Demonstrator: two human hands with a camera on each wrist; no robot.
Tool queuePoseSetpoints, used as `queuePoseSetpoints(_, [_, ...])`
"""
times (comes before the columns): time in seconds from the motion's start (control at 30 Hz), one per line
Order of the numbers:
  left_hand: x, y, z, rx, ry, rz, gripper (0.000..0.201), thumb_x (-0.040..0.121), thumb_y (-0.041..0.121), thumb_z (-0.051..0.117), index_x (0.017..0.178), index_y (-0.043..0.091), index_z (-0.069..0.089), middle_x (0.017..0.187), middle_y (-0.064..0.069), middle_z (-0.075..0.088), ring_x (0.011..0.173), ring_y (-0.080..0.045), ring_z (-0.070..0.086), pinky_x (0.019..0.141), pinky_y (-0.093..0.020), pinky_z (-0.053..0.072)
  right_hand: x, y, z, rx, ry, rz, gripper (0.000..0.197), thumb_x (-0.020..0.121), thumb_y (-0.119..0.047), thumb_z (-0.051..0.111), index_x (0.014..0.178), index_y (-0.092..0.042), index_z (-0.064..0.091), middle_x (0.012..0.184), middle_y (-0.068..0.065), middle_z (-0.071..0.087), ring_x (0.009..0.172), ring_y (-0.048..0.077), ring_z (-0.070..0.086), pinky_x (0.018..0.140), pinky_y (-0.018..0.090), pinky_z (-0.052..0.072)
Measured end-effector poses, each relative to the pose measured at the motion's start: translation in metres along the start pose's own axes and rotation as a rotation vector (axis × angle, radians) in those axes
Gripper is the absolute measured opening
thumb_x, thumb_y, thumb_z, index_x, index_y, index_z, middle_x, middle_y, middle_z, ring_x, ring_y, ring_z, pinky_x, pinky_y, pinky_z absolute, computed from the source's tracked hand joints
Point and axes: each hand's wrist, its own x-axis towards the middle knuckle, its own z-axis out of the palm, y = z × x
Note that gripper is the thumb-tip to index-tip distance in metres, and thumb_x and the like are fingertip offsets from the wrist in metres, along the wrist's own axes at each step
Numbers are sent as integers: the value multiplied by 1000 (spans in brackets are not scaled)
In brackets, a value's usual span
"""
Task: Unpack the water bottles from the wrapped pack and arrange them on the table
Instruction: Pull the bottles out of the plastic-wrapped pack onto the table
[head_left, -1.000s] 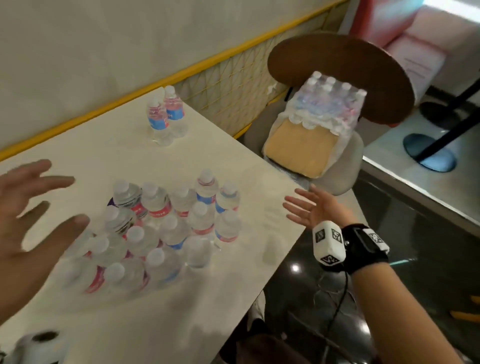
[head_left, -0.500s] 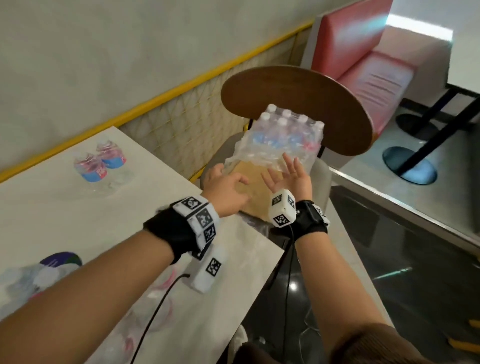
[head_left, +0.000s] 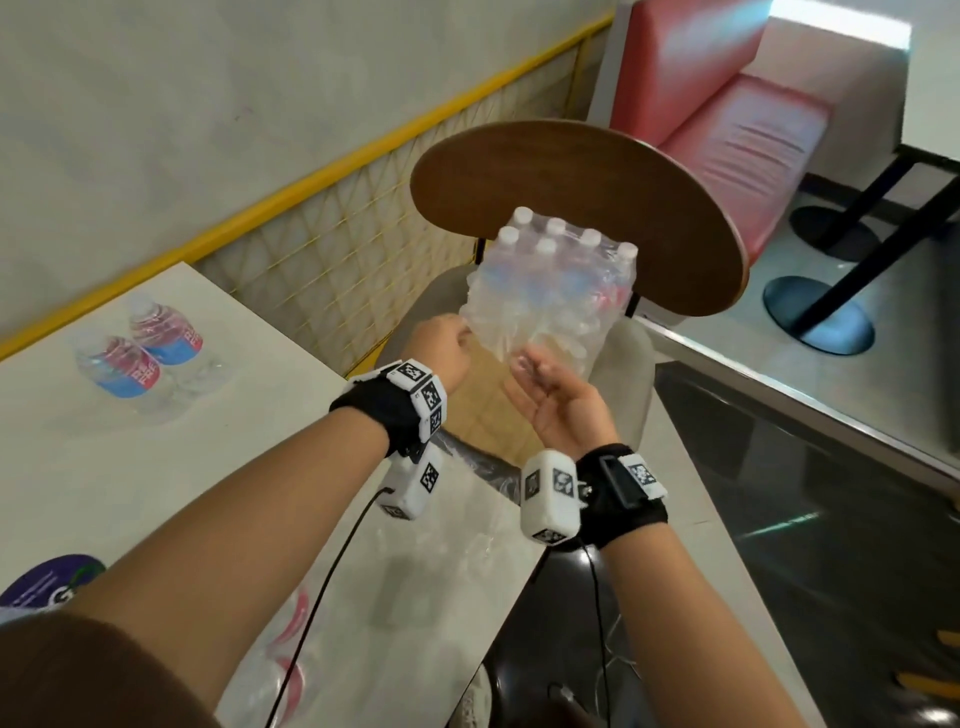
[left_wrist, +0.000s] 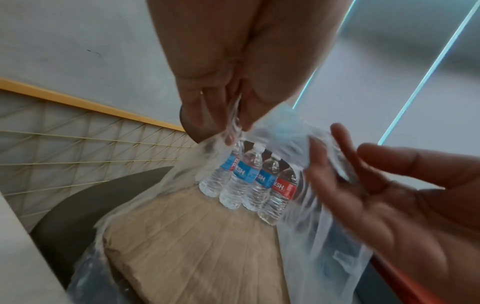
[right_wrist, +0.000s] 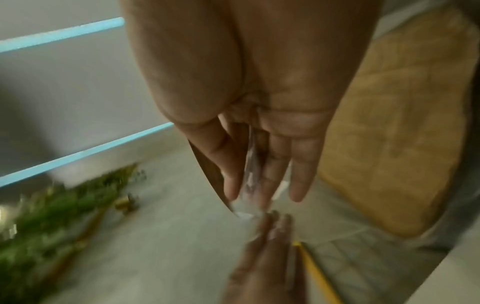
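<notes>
Fingers (left_wrist: 207, 107) of the left hand (head_left: 441, 348) pinch a fold of thin, crinkled clear wrap (left_wrist: 324, 236); the right hand (head_left: 561, 405) catches the same film between thumb and near-straight fingers (right_wrist: 301, 164). Both tug at the wrapped pack (head_left: 550, 291) of ribbed, white-capped bottles on a flat cardboard sheet (left_wrist: 194, 246) on the chair (head_left: 597, 208). Two labelled bottles (head_left: 140, 358) stand on the smooth pale table (head_left: 130, 467).

Wrapped pack (head_left: 550, 291) upright on chair; plastic torn open.

wooden-backed chair (head_left: 587, 208), red bench (head_left: 727, 104), yellow rail (head_left: 311, 182)
</notes>
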Motion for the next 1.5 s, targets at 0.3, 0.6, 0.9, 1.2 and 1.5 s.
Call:
queuePoseSetpoints(0.3, [-20,11,-30,-99,101,110,31,90,-1,48,105,9,73,110,-7,71,104,-21,64,94,-28,49,41,5,22,-1241,272,172,58,92,-41,52,144,-23,36,146,8,42,122,31,49,104,41,41])
queuePoseSetpoints(0.6, [-13,11,-32,21,65,157,33,92,3,47,111,15,71,113,-2,70,100,-21,65,89,-27,50,76,-48,40,-2369,21,118,53,94,-29,54,142,-9,40,147,11,41,132,29,42,103,38,39])
queuePoseSetpoints(0.9, [-5,10,-28,73,67,155,32,94,9,46,121,14,63,122,0,63,102,-19,61,79,-23,43,106,-60,15,-2393,75,119,57,93,-29,55,144,-13,35,135,13,52,120,30,52,92,35,44])
queuePoseSetpoints(1.2, [-2,-9,-6,214,-151,65,95,66,45,80,143,19,29,154,2,14,138,-28,29,108,-47,37,79,-21,-4,-1360,226,-88,26,85,-44,57,97,-22,62,91,-13,54,81,5,50,82,22,41])
queuePoseSetpoints(1.5, [-20,3,20,-147,-147,9,67,62,32,84,121,23,56,110,0,68,98,-18,66,86,-29,52,11,-13,-9,-829,-91,21,50,86,-3,56,131,-24,50,127,1,60,108,14,60,87,31,52])
